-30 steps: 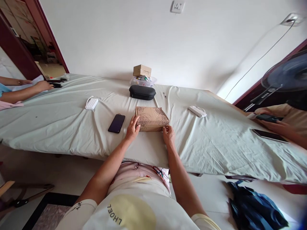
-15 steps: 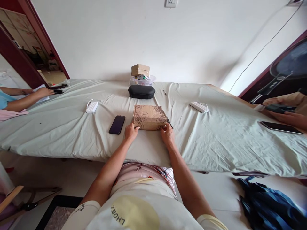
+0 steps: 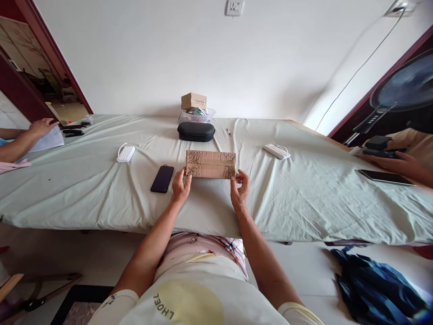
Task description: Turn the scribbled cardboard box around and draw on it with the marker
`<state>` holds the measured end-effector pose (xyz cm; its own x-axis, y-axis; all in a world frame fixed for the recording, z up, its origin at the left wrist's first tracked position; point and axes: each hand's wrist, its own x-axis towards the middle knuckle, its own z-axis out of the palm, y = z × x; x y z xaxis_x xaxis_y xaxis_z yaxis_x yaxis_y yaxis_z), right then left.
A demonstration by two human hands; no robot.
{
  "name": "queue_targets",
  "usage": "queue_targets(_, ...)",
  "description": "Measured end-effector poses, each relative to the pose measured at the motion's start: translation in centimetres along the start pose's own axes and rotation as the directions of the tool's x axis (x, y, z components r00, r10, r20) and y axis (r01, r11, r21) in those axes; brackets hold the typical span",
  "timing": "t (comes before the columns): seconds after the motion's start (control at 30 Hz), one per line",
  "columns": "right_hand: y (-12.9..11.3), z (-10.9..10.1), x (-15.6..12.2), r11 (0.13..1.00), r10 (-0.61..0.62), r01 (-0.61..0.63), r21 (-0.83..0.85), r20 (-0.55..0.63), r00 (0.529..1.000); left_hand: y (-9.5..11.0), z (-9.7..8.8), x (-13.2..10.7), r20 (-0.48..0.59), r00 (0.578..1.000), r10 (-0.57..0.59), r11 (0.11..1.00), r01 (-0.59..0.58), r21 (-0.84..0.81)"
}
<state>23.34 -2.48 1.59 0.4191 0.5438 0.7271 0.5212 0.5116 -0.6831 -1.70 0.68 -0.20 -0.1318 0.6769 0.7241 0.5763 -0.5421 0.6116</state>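
Note:
A brown cardboard box (image 3: 210, 164) with scribbled drawings is raised at the table's near middle, its long narrow side toward me. My left hand (image 3: 181, 186) grips its lower left corner, and my right hand (image 3: 240, 190) pinches its lower right corner. A black phone (image 3: 162, 178) lies just left of my left hand on the pale green cloth of the table (image 3: 101, 180).
Behind the box lie a black case (image 3: 196, 131), a clear tub (image 3: 195, 116) with a small carton (image 3: 194, 101) on it, and a pen (image 3: 229, 132). White chargers (image 3: 125, 153) (image 3: 276, 151) sit either side. Other people's hands (image 3: 42, 127) (image 3: 399, 160) rest at both table ends; a phone (image 3: 385, 177) lies right.
The box has been tilted up off the cloth by both hands, so its narrow side now faces me. The person at left moved a hand onto a white paper.

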Motion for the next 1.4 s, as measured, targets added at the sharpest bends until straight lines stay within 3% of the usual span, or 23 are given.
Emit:
queue_targets(0.2,-0.2,-0.3,0.0,0.999,-0.041,0.041,-0.012,-0.034,0.999,0.4,0.0,-0.1,-0.032,0.996,0.078,0.997,-0.077,0.03)
queue_targets(0.37,2.0,0.6,-0.1,0.997,0.072,-0.071,-0.034,0.042,0.997,-0.9,0.7,-0.5,0.101,0.993,-0.057,0.997,0.053,0.048)
queue_targets(0.47,4.1,1.1,-0.6,0.985,0.156,-0.141,-0.102,0.168,0.973,-1.8,0.9,-0.7,0.237,0.955,-0.178,0.979,0.149,0.135)
queue_targets(0.63,5.9,1.4,-1.4,0.977,0.137,-0.095,-0.189,0.225,0.965,-2.4,1.0,-0.9,0.306,0.926,-0.222,0.965,0.165,0.201)
queue_targets(0.87,5.6,1.6,-1.4,0.97,0.165,-0.117,-0.214,0.221,0.961,-2.6,1.0,-0.9,0.271,0.944,-0.189,0.976,0.151,0.156)
queue_targets(1.07,4.8,1.3,-1.3,0.96,0.234,-0.173,-0.221,0.286,0.929,-2.5,1.0,-0.8,0.28,0.934,-0.22,0.967,0.17,0.192)
queue_targets(1.2,4.3,1.0,-1.1,0.97,0.181,-0.134,-0.201,0.241,0.953,-2.6,1.2,-0.8,0.188,0.967,-0.171,0.984,0.159,0.078)
queue_targets(1.4,2.0,0.7,-0.4,0.997,0.04,-0.035,-0.073,0.075,0.996,-0.9,0.4,-0.4,0.001,1.0,-0.028,1.0,0.028,-0.011)
